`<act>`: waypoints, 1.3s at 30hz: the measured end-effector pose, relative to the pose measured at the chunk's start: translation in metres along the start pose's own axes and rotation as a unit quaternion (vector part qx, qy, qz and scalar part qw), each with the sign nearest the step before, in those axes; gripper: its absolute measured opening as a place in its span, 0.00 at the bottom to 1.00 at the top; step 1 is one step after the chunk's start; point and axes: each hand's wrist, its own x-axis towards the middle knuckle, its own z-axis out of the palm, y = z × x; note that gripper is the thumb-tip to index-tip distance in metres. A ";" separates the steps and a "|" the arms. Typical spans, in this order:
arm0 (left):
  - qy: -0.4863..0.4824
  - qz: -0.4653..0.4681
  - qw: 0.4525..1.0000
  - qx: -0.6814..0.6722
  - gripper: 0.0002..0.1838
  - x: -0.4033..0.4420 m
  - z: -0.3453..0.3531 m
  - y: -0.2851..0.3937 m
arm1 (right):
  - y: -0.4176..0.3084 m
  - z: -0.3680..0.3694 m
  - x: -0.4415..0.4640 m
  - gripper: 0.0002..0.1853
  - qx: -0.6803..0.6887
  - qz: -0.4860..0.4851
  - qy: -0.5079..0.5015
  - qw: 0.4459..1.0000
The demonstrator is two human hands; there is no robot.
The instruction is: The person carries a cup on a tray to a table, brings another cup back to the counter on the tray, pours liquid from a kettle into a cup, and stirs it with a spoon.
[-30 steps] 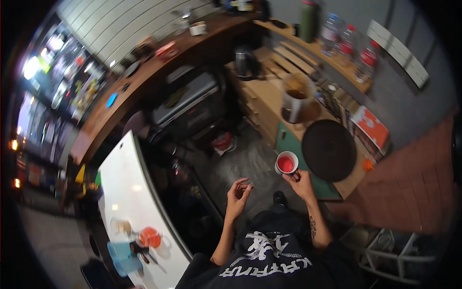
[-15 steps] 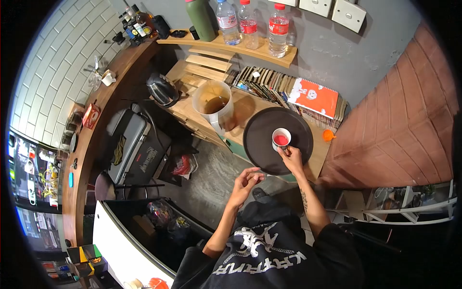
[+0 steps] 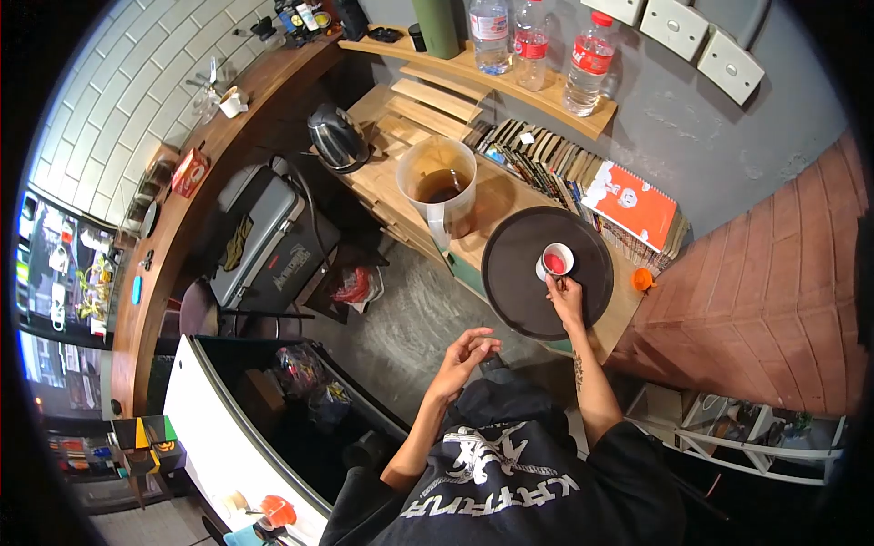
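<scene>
One round dark-brown tray [image 3: 514, 273] before you

Your left hand [image 3: 460, 366] curls its fingers loosely around nothing; your right hand [image 3: 566, 300] grasps one white cup [image 3: 556, 262], red inside, over the tray, mouth upward, long axis near upright; contact unclear.

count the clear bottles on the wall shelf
3: left bottle, beside the green flask; middle bottle, next along; right bottle, near the right end of the shelf.

A white tiled wall [image 3: 118, 109] rises at left; a grey wall [image 3: 678, 136] carries pale switches [image 3: 674, 29]; a reddish-brown wall [image 3: 746, 300] stands right; scuffed grey floor [image 3: 414, 314] separates a curved wooden bar [image 3: 162, 264] from a lighter wooden tabletop [image 3: 620, 310].
</scene>
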 end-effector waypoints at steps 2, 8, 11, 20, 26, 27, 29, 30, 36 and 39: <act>0.011 0.008 1.000 -0.027 0.20 -0.002 -0.002 -0.002 | 0.005 -0.003 -0.002 0.18 -0.003 0.010 -0.007 1.000; 0.073 -0.002 0.995 -0.071 0.21 -0.017 -0.005 -0.006 | 0.029 -0.025 -0.015 0.29 -0.280 -0.063 0.151 0.946; 0.132 -0.016 0.985 -0.114 0.21 -0.035 -0.008 -0.004 | 0.028 -0.029 -0.028 0.16 -0.163 0.064 0.036 0.984; 0.313 0.114 0.938 -0.096 0.21 -0.142 -0.018 -0.018 | -0.063 0.106 -0.111 0.08 -0.135 -0.020 -0.409 0.902; 0.480 0.219 0.835 -0.153 0.24 -0.265 0.006 -0.046 | -0.118 0.194 -0.233 0.08 -0.163 -0.145 -0.579 0.786; 0.506 0.229 0.816 -0.159 0.26 -0.288 0.010 -0.056 | -0.115 0.205 -0.258 0.09 -0.159 -0.151 -0.611 0.761; 0.555 0.260 0.774 -0.160 0.28 -0.333 0.022 -0.076 | -0.110 0.221 -0.313 0.09 -0.159 -0.122 -0.679 0.706; 0.574 0.274 0.753 -0.170 0.28 -0.355 0.030 -0.089 | -0.110 0.222 -0.345 0.09 -0.163 -0.132 -0.700 0.683; 0.671 0.391 0.599 -0.195 0.25 -0.485 0.092 -0.161 | -0.103 0.202 -0.536 0.10 -0.112 -0.049 -0.902 0.413; 0.716 0.415 0.528 -0.191 0.24 -0.535 0.140 -0.199 | -0.102 0.175 -0.611 0.11 -0.115 -0.052 -0.950 0.285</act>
